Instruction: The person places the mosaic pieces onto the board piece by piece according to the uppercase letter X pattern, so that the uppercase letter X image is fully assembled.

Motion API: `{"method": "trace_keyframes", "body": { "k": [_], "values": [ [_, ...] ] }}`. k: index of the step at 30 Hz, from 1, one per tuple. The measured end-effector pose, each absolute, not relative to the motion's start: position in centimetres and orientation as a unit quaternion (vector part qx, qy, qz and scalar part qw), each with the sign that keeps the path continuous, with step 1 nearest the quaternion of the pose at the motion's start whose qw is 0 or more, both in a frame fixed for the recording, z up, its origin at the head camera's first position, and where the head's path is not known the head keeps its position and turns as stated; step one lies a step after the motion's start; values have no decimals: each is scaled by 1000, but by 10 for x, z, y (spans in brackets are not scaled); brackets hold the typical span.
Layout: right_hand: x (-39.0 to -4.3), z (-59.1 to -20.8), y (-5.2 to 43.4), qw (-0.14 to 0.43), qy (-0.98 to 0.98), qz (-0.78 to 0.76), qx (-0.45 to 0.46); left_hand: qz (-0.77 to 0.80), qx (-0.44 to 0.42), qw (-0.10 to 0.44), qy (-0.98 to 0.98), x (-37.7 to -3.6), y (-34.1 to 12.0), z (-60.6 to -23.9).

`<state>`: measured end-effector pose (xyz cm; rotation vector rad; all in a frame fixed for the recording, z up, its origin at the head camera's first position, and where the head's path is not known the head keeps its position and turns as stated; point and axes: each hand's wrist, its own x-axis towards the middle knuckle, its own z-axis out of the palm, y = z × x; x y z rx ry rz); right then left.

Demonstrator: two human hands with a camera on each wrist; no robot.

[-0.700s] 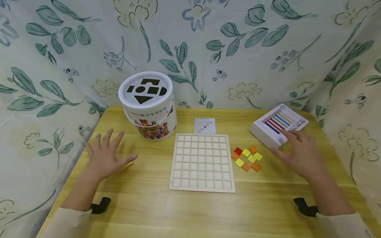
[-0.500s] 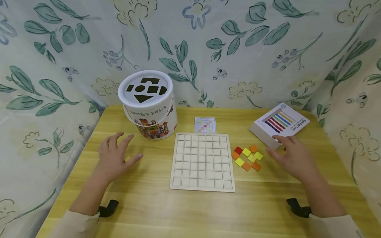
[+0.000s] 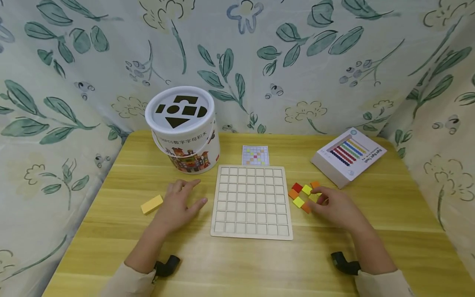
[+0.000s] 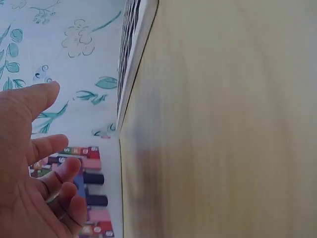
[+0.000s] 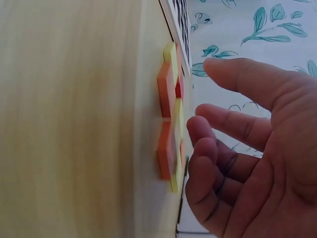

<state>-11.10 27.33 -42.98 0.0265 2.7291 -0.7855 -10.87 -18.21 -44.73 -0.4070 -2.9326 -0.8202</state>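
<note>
A wooden grid board [image 3: 251,202] lies in the middle of the table in the head view. Off its right edge is a cluster of small square tiles: red [image 3: 297,187], yellow [image 3: 298,202] and orange. My right hand [image 3: 337,208] hovers over the right part of this cluster and hides some tiles. In the right wrist view its thumb and index finger are apart, with nothing between them, beside the orange tiles [image 5: 166,148]. My left hand [image 3: 176,208] is above the table, left of the board, holding nothing. Left of that hand lies a yellow rectangular block [image 3: 151,204].
Behind the board is a small card [image 3: 255,155] with a coloured grid pattern. A white lidded bucket [image 3: 185,136] with shaped holes stands at the back left. At the back right sits a white box [image 3: 349,156] showing coloured beads. A floral cloth [image 3: 237,62] hangs behind.
Both hands have moved inward. My right hand went from the white box to the tiles; my left hand came toward the board, uncovering the yellow block.
</note>
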Motion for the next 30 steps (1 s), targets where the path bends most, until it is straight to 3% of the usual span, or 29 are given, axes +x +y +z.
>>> {"method": "trace_keyframes", "body": {
  "k": [5, 12, 20, 30],
  "values": [
    [-112, -440, 260, 174, 944, -280, 15, -305, -128, 10, -944, -115, -165, -458],
    [-113, -449, 250, 164, 945, -282, 24, -367, -113, -7, -923, -124, -148, -474],
    [-112, -455, 245, 149, 949, -277, 24, -396, -86, 53, -913, -129, -135, -492],
    [-115, -454, 248, 158, 947, -276, 50, -314, -102, 76, -941, -130, -134, -497]
  ]
}}
